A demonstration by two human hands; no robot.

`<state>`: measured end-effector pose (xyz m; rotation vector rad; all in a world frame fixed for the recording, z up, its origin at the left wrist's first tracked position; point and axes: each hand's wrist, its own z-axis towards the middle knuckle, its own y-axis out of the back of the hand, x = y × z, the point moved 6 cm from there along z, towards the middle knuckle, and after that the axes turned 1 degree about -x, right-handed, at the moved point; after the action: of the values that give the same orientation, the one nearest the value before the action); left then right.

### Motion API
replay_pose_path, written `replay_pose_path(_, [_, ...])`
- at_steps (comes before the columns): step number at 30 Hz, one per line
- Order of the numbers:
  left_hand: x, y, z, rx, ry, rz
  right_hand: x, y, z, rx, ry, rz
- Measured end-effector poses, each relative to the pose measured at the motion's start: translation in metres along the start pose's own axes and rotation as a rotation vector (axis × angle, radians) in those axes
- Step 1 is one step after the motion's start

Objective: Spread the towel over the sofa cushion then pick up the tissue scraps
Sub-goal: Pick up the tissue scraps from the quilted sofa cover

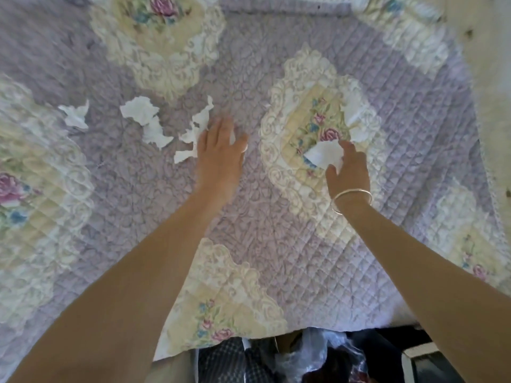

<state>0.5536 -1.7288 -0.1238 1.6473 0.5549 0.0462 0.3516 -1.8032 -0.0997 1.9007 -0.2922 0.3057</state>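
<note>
A quilted lilac towel (249,217) with cream floral medallions lies spread flat over the sofa cushion. White tissue scraps lie on it: one at the far left (75,115), a larger crumpled one (143,114), and a long torn strip (195,134). My left hand (218,150) rests flat with its fingers apart, its fingertips touching that strip. My right hand (345,167), a bangle on its wrist, pinches a white tissue scrap (325,154) over a floral medallion. Another scrap (356,120) lies just beyond it.
The towel's front edge (235,346) hangs over the cushion. Below it are dark checked fabric (221,360) and clear crumpled plastic (318,352). A pale surface (486,78) borders the right side.
</note>
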Motion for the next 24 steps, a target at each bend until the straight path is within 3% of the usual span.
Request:
replay_pose_path(3, [0.003, -0.009, 0.001, -0.047, -0.023, 0.006, 0.004, -0.016, 0.015, 0.118, -0.026, -0.087])
replay_pose_path(8, [0.001, -0.003, -0.02, -0.144, -0.169, -0.21, 0.008, -0.018, 0.026, 0.028, -0.02, -0.151])
replay_pose_path(10, [0.014, 0.007, -0.03, -0.209, -0.134, -0.266, 0.015, -0.017, 0.029, 0.017, -0.016, -0.143])
replay_pose_path(12, [0.039, 0.019, -0.035, -0.308, 0.02, -0.284, 0.031, -0.018, 0.026, -0.009, 0.035, -0.06])
replay_pose_path(15, [0.07, 0.026, -0.032, -0.352, 0.191, -0.214, 0.076, -0.03, 0.017, 0.01, 0.192, 0.078])
replay_pose_path(18, [0.085, 0.008, -0.025, -0.156, 0.189, -0.116, 0.141, -0.048, 0.011, 0.105, 0.422, 0.109])
replay_pose_path(20, [0.087, -0.002, -0.025, -0.121, 0.129, -0.057, 0.18, -0.063, 0.005, 0.224, 0.556, 0.005])
replay_pose_path(24, [0.083, -0.001, -0.024, -0.229, 0.001, -0.132, 0.221, -0.104, -0.001, 0.481, 0.706, -0.297])
